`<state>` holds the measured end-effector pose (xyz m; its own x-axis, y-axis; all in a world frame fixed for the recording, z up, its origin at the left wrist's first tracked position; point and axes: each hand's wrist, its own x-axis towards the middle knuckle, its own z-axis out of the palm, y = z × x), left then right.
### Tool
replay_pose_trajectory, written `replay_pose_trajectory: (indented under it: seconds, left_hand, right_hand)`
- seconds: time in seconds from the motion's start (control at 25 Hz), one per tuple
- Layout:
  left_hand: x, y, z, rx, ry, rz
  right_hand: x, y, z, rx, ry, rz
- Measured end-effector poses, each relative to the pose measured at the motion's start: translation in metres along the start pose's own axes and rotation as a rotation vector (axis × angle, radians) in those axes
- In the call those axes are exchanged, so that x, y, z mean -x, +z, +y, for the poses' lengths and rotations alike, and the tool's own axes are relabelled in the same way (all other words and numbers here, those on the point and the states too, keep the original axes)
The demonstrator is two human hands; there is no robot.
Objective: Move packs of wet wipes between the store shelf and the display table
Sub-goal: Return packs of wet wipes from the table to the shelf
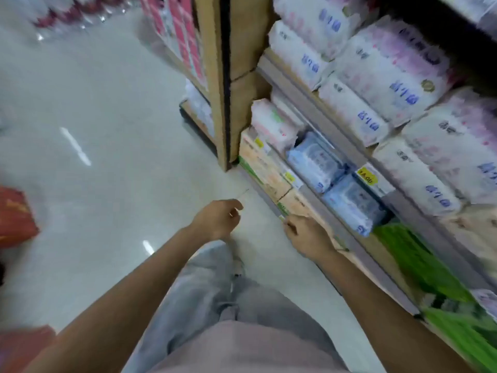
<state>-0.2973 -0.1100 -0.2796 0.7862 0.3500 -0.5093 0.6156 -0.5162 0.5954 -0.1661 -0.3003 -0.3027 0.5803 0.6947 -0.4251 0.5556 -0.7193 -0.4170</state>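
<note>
Two empty, loosely curled hands, left hand (217, 222) and right hand (306, 236), hover mid-frame; best to reach for the blue wipe packs (333, 179) centre right on the shelf (322, 122), gripping one by its sides.

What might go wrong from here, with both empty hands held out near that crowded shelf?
The blue packs lean out over the shelf edge; pulling one could tip its neighbour onto the floor. The white and pink packs above are stacked close and overhang, so a bump from the right hand might dislodge some. The blurred picture hints at quick movement, so a grab could miss.
</note>
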Motion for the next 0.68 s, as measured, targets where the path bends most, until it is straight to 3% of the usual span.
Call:
replay_pose_trajectory:
  seconds: [0.12, 0.28, 0.44, 0.6, 0.68]
  left_hand:
    - [0.062, 0.016, -0.071, 0.033, -0.199, 0.051]
    - [0.18, 0.045, -0.149, 0.28, -0.598, 0.309]
    - [0.305, 0.112, -0.2, 0.645, -0.936, 0.558]
    - [0.41, 0.184, -0.225, 1.02, -1.087, 0.793]
    - [0.455, 0.216, -0.241, 1.157, -1.148, 0.889]
  right_hand:
    - [-0.008, 0.04, -0.035, 0.259, -0.218, -0.288]
    - [-0.018, 0.091, -0.141, 0.466, -0.574, -0.535]
    - [0.007, 0.16, -0.282, 0.599, -0.916, -0.619]
    - [0.068, 0.238, -0.391, 0.645, -1.119, -0.64]
    - [0.102, 0.282, -0.421, 0.657, -1.136, -0.68]
